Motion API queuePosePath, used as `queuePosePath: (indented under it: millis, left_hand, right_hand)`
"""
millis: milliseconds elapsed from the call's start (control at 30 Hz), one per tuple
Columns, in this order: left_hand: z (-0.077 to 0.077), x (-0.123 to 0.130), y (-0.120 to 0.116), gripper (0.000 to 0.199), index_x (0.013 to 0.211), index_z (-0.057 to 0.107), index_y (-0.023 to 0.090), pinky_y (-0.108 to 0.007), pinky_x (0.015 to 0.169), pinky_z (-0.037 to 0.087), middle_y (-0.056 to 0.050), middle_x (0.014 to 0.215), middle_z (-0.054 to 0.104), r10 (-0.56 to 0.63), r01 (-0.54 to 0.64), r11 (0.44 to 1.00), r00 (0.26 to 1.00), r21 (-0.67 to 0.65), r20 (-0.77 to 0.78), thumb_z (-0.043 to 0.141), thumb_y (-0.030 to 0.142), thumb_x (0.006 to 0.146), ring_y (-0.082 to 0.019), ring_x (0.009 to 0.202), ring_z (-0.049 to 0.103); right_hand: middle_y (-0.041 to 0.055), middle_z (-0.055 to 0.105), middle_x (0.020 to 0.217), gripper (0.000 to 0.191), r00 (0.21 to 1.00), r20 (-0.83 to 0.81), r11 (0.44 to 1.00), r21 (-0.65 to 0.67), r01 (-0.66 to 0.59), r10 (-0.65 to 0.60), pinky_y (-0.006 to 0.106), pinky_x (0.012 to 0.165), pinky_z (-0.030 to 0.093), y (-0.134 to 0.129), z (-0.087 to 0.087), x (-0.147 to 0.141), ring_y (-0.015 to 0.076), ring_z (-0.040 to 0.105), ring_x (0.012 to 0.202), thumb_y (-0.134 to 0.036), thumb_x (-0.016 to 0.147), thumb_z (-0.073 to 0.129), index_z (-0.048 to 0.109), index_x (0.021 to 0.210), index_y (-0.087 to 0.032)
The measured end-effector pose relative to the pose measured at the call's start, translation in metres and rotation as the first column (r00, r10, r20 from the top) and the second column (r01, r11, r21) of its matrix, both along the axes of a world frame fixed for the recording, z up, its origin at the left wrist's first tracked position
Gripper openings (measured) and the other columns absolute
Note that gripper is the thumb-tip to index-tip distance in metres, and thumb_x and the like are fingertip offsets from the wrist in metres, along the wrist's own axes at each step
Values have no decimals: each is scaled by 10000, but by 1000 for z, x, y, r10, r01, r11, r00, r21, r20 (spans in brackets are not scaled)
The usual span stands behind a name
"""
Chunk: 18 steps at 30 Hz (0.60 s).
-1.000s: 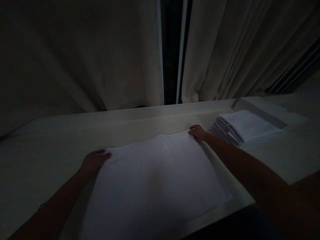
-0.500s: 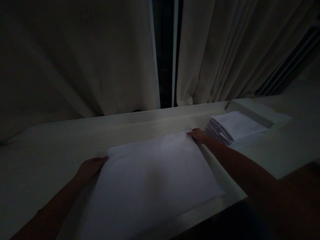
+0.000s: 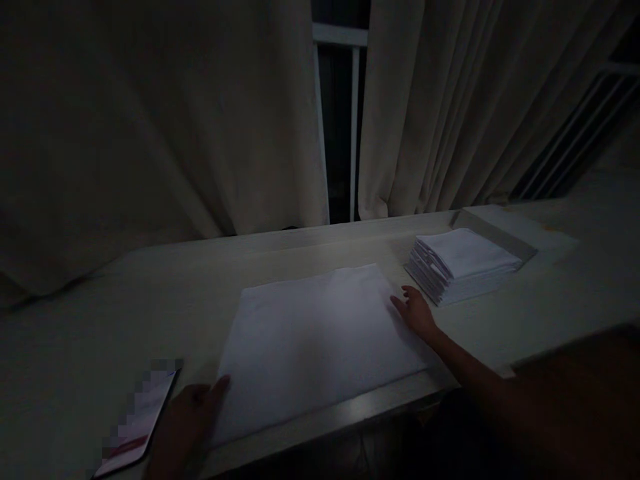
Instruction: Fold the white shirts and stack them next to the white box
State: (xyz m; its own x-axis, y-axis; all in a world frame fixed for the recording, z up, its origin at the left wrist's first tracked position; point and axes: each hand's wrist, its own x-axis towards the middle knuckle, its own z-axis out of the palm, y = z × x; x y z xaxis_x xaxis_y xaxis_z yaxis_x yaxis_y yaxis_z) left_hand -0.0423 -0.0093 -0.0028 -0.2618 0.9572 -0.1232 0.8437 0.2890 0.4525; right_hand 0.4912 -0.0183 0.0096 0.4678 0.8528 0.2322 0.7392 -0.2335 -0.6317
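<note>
A white, flat, cloth-like sheet (image 3: pixel 320 347) lies spread on the pale table, its front edge close to the table's front. At its left edge, near the front corner, is my left hand (image 3: pixel 193 417); a fingertip touches the sheet, and the fingers look loosely apart in the dim light. My right hand (image 3: pixel 417 315) is at the sheet's right edge, open, with thumb and fingers spread. Beyond it to the right stands a stack of folded white cloths (image 3: pixel 463 263).
A phone-like flat object (image 3: pixel 143 423) with a dark edge, partly pixelated, lies left of my left hand. Behind the stack sits a pale flat box-like piece (image 3: pixel 515 230). Beige curtains (image 3: pixel 260 120) hang along the table's back edge (image 3: pixel 280 239).
Both hands have come off the sheet's far corners and moved toward me along its sides. The right fingers have let go and spread. The view has shifted, bringing the phone-like object in.
</note>
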Motion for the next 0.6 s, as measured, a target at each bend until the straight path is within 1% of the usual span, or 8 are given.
queuePosePath:
  millis: [67,133,200,233,367,433,500,600]
  left_hand:
    - [-14,-5,-28,592,859,643,198,-410,792,480,-108,910,710,-12,13,999,1000,-48,25,442,736,714,-295,861,655]
    - [-20,-6,-46,590,853,635,200,-440,828,465,-121,929,698,-12,12,999,1000,-52,10,418,734,723,-319,891,643]
    - [-22,-4,-55,588,818,628,201,-445,824,463,-125,894,689,-14,14,999,1000,-43,-2,398,735,728,-328,879,637]
    - [-22,-2,-57,591,821,628,202,-441,816,465,-123,889,686,-6,6,999,1000,-36,3,387,734,733,-327,875,636]
    - [-22,5,-55,623,945,626,198,-412,755,475,-125,968,687,47,-47,999,998,6,37,346,723,761,-313,867,637]
    - [-24,9,-52,635,979,622,189,-405,749,471,-138,1009,681,32,-33,999,999,25,16,336,715,771,-313,884,633]
    - [-27,14,-47,643,994,624,182,-411,766,462,-148,1034,676,15,-14,999,999,31,-30,320,708,782,-320,917,626]
    - [-29,22,-42,656,1028,631,170,-437,799,447,-161,1067,670,11,-6,999,995,54,-101,306,691,796,-335,963,613]
  right_hand:
    - [174,641,1076,522,997,66,996,-71,48,-43,316,815,451,-44,-17,-1,246,627,939,-518,871,518,566,1163,-88]
    - [148,674,934,478,993,110,985,-158,63,-46,310,766,444,-79,-29,-2,248,638,871,-549,896,458,628,1016,-118]
    - [129,683,874,449,990,134,975,-212,71,-43,303,715,433,-100,-35,-5,244,640,824,-550,900,443,647,915,-151]
    - [121,686,875,420,990,132,972,-221,79,-51,297,698,428,-106,-35,-6,240,640,814,-534,898,453,648,901,-162]
    - [70,691,849,272,998,45,985,-162,52,-45,271,678,418,-111,-26,-8,207,639,783,-416,884,488,634,908,-188]
    - [51,684,809,246,999,0,992,-117,40,-40,268,663,417,-110,-22,-6,198,635,754,-392,876,485,633,880,-195]
    - [46,681,796,242,997,-29,993,-96,67,-70,270,655,418,-109,-21,-3,198,634,743,-389,864,495,638,877,-194]
    - [52,681,806,252,991,-36,987,-98,128,-132,274,661,419,-106,-24,0,200,636,753,-382,844,521,646,933,-183]
